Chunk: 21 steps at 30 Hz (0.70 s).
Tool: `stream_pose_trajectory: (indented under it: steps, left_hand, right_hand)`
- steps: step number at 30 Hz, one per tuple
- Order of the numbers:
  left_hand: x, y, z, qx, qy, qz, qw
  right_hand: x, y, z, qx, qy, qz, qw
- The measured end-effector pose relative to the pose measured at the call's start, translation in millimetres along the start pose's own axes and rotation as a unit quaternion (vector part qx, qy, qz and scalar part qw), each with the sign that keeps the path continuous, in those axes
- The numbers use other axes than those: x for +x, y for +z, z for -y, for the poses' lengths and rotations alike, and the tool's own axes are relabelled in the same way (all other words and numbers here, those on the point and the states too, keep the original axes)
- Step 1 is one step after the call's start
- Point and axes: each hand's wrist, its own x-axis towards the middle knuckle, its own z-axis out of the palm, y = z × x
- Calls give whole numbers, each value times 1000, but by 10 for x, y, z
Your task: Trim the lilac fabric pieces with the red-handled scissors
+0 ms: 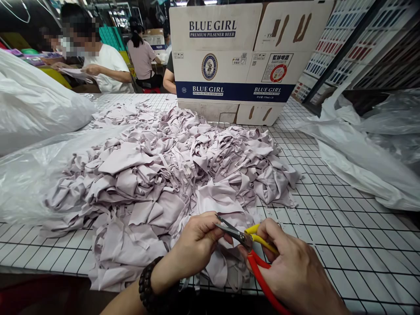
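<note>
A big heap of pale lilac fabric pieces (170,166) lies on the white gridded table (334,227). At the near edge my left hand (197,245) pinches one lilac fabric piece (219,267) that hangs down toward me; a dark bead bracelet sits on that wrist. My right hand (295,271) grips small snips (252,245) with one yellow and one red handle. Their metal blades point left and touch the fabric at my left fingertips.
A Blue Girl beer carton (236,61) stands at the table's far side. Clear plastic bags lie at the left (36,109) and right (370,148). Other people sit working at tables behind, at the upper left (105,65).
</note>
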Motion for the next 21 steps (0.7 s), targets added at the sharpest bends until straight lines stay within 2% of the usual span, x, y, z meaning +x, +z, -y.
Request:
stream_pose_trajectory:
  steps: [8,14,18,21]
  left_hand:
    - [-1,4,-43,-49,-50,-4,998]
    - [-9,-10,-22,-93,-77,15,993]
    - [-16,-11,11,-129,-90,34,987]
    - [-8,-7,19,-157,-105,38,981]
  right_hand:
    - [-15,16,-15,-9,-13,-14,1000]
    - [0,37,-75,14,-28,-13,999]
    - [-7,75,-96,56,-41,-10,998]
    - [2,87,-86,125,2,3,992]
